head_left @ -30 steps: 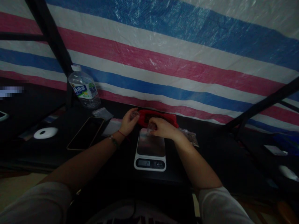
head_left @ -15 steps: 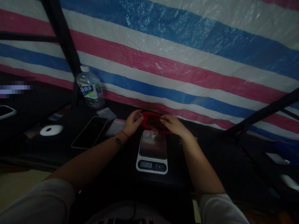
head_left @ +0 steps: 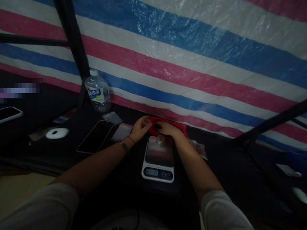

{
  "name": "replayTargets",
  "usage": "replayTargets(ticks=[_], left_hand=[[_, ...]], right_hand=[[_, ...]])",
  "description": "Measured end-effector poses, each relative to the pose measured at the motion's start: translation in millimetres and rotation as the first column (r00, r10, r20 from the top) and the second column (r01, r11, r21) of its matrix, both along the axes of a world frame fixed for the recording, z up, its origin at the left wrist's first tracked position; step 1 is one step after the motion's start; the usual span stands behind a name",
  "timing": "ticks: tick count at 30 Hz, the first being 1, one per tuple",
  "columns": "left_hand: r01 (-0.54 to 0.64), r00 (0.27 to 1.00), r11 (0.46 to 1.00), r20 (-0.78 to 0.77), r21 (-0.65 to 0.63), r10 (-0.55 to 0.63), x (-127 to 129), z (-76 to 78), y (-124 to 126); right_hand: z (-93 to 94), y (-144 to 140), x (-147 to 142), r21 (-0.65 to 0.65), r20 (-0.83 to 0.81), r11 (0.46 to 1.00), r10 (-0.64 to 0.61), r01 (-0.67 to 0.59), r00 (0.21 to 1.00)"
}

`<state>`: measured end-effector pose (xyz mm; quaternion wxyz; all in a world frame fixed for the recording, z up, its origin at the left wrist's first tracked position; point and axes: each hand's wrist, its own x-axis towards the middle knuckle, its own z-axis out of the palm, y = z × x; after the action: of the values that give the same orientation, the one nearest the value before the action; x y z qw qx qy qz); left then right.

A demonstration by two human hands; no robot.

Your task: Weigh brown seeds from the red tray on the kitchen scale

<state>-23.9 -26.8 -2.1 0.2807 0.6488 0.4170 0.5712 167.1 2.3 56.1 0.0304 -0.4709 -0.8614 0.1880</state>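
Dimly lit, a person at a black table (head_left: 35, 159) works at a red tray (head_left: 178, 127) lying along the table's far edge, just beyond a small digital kitchen scale (head_left: 158, 158). The left hand (head_left: 140, 128) has its fingers curled around a small clear object at the tray's left end; what that object is cannot be told in the gloom. The right hand (head_left: 166, 127) lies over the tray's middle, and whether its fingers pinch anything there cannot be told. A small clear cup (head_left: 160, 139) stands upright on the far part of the scale's platform, apart from both hands, with the lit display facing the person. By the look of it, material is being picked from the tray for weighing; a fitting next move would call for a light, steady carry from tray to cup without nudging the cup off the platform. Left of the scale lie a dark phone (head_left: 95, 141) face up, a flat clear packet (head_left: 121, 132) and a round white device (head_left: 57, 133); a water bottle (head_left: 97, 90) stands near the far edge, and a crumpled clear bag (head_left: 198, 148) lies right of the tray. Behind the table hangs a red, white and blue striped tarpaulin (head_left: 192, 57), crossed by black frame poles (head_left: 73, 44).
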Motion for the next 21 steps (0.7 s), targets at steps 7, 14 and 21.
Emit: replayTargets(ticks=[7, 14, 21], left_hand=[[-0.017, 1.000, 1.000, -0.003, -0.010, 0.017, -0.1, 1.0, -1.2], [-0.021, 1.000, 1.000, 0.015, 0.010, 0.021, -0.4, -3.6, 2.5], [-0.020, 1.000, 1.000, 0.011, -0.006, 0.020, -1.1, 0.7, 0.8]], right_hand=[[0.6, 3.6, -2.7, -0.006, -0.032, 0.995, 0.096, -0.097, 0.995], [9.6, -0.8, 22.9, 0.006, 0.092, 0.994, 0.107, -0.108, 0.990], [8.0, -4.8, 10.7, 0.023, 0.059, 0.996, 0.080, -0.082, 0.995]])
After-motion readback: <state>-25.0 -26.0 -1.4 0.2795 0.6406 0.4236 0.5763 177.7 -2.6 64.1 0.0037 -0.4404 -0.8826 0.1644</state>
